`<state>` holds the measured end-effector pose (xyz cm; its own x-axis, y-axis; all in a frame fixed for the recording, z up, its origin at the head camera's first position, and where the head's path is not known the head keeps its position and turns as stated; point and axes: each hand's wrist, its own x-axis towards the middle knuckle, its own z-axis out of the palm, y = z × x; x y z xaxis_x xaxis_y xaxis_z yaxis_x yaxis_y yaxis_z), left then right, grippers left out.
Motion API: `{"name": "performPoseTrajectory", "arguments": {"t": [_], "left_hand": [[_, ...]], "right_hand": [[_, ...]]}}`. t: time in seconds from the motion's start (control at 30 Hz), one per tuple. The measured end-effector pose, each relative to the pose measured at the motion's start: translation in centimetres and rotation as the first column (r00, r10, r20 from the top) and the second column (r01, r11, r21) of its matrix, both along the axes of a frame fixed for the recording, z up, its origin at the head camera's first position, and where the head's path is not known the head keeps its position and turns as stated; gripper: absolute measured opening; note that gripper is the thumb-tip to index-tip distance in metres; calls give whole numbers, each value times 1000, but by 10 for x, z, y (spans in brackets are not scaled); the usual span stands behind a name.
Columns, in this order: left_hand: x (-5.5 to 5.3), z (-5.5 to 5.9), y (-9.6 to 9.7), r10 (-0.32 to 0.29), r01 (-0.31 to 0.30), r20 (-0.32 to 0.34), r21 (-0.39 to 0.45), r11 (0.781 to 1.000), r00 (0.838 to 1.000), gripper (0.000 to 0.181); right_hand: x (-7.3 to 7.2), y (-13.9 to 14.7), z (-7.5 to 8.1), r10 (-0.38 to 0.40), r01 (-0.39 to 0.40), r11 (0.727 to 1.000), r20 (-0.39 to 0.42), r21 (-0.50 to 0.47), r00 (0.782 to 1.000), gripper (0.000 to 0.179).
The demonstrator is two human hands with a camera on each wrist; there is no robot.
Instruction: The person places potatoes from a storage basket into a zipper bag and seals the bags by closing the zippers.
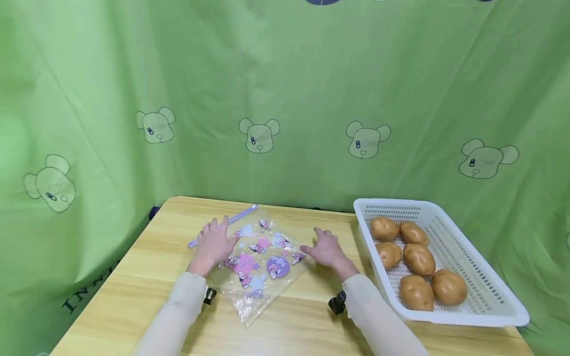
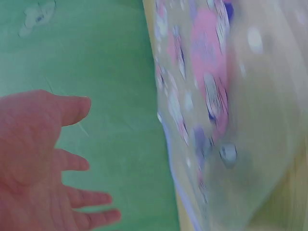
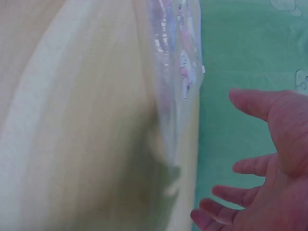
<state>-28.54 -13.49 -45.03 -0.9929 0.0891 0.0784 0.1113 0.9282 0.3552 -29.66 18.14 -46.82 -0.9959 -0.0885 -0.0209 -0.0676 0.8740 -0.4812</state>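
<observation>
A clear plastic zip bag (image 1: 262, 242) printed with pink, purple and blue cartoon figures lies flat and slanted on the wooden table. Its purple zip strip (image 1: 242, 213) runs along the upper left side. My left hand (image 1: 215, 245) is over that zip side, fingers spread. In the left wrist view the same hand (image 2: 33, 149) holds nothing, with the bag (image 2: 207, 57) to its right. Close to the bag's right corner is my right hand (image 1: 328, 250), its thumb toward the print. The right wrist view shows this hand (image 3: 288, 163) with fingers apart and nothing in them.
To the right stands a white plastic basket (image 1: 478, 262) with slotted walls, holding several brown potatoes (image 1: 419, 259). The wooden table (image 1: 147, 277) ends at a green curtain (image 1: 307, 168) printed with bear heads. Dark wrist cameras (image 1: 337, 302) hang below the sleeves.
</observation>
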Motion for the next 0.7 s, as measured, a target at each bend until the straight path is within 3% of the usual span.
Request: {"name": "performPoseTrajectory", "arguments": {"t": [0.27, 0.4, 0.7], "left_hand": [[-27, -7, -42, 13, -15, 22, 132, 991, 1000, 65], [-32, -15, -56, 11, -19, 43, 170, 985, 999, 62], [-39, -28, -69, 11, -59, 163, 294, 954, 987, 58]], "right_hand": [[-7, 0, -7, 22, -15, 995, 71, -96, 997, 76], [-9, 1, -12, 43, -29, 989, 96, -143, 995, 73], [-13, 0, -19, 89, -76, 983, 68, -165, 994, 68]]}}
